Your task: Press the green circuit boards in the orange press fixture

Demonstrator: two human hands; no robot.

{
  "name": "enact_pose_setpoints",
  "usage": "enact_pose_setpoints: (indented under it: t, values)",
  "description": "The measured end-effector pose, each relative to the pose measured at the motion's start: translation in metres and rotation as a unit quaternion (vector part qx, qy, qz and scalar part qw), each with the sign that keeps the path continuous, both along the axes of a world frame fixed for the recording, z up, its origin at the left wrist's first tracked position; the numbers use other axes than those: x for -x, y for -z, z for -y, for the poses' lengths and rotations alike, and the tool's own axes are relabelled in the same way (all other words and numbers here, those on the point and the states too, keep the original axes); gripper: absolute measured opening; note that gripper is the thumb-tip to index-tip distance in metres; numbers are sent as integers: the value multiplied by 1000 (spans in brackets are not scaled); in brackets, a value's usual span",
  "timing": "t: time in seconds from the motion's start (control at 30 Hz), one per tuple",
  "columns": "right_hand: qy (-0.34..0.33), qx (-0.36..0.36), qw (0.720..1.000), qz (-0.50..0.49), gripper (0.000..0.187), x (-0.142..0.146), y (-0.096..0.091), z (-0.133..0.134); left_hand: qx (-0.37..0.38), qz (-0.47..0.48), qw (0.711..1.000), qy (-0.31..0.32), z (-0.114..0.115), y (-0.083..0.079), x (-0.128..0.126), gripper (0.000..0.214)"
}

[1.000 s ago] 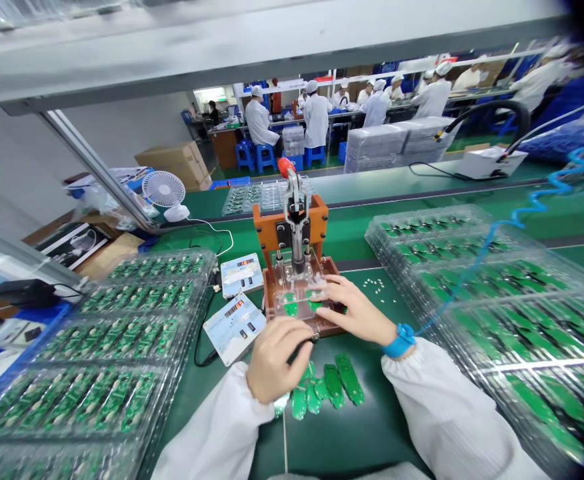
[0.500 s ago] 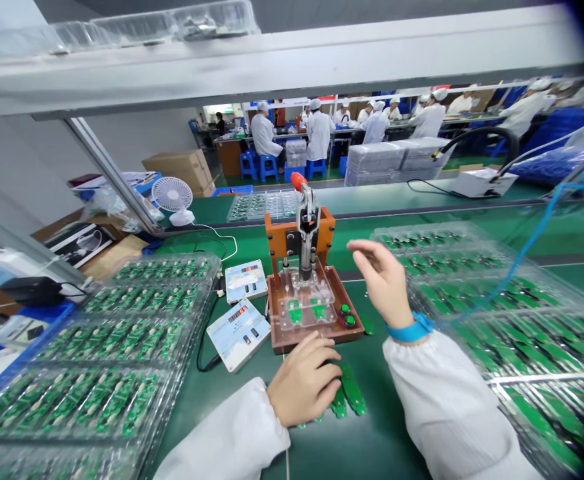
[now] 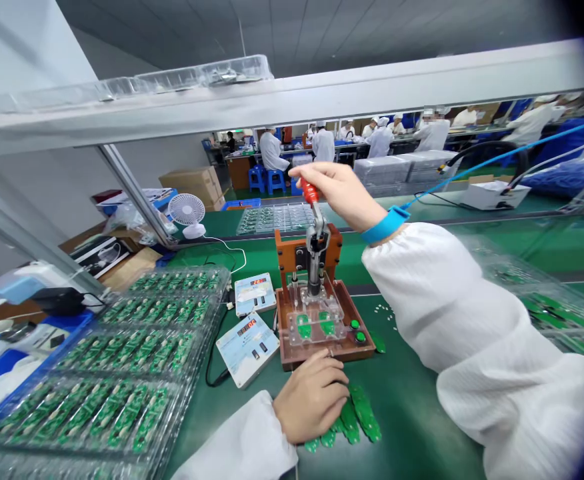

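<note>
"The right grip (image 3: pixel 339 190): how does it stand?"

"Closed on the red handle (image 3: pixel 311 192), thumb and fingers about it."

"Where's the handle?"

"At the top of the press (image 3: pixel 285 257), which stands upright on the green worktop (image 3: pixel 417 413). Two green boards (image 3: pixel 303 327) show at its clear plate (image 3: pixel 317 327); whether in it or under it, I can't tell."

"And the left grip (image 3: pixel 315 393)?"

"Low at the front of the press, fingers bent, over some loose boards (image 3: pixel 365 413). Its palm is hidden, so I can't tell whether it pinches anything."

"What's beside the press?"

"Two green buttons (image 3: pixel 360 337) on the right of its base, and two meters (image 3: pixel 248 347) with red digits just off its left side."

"Farther out?"

"Trays (image 3: pixel 192 367) of boards on the left, and more on the right, partly behind the right sleeve (image 3: pixel 422 307). A white fan (image 3: pixel 187 210) stands beyond the left ones. Co-workers (image 3: pixel 273 150) in white sit and stand in the background."
</note>
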State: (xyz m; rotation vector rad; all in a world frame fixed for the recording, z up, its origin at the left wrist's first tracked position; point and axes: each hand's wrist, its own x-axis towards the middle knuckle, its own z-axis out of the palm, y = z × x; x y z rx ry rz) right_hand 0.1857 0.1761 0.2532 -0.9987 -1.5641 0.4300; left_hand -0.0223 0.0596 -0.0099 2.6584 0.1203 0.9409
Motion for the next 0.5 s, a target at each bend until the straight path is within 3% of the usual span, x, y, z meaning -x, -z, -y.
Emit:
enact_pose_setpoints:
  t: [0.07,0.13,0.27,0.37,0.5]
  values:
    - [22,-101,994,20,35,12,-2,28,-3,1,1000,-3,0,1,0,12]
    - [67,-159,984,40,31,25,4,65,-3,-3,1000,-6,1,2,0,12]
    - [111,-230,959,124,38,42,37,123,-4,-15,1000,-9,2,5,-1,12]
    - [133,-248,946,159,49,46,62,141,3,-27,1000,-13,2,7,-1,12]
    - [131,-252,950,129,51,48,91,138,15,-37,999,-16,3,7,-1,13]
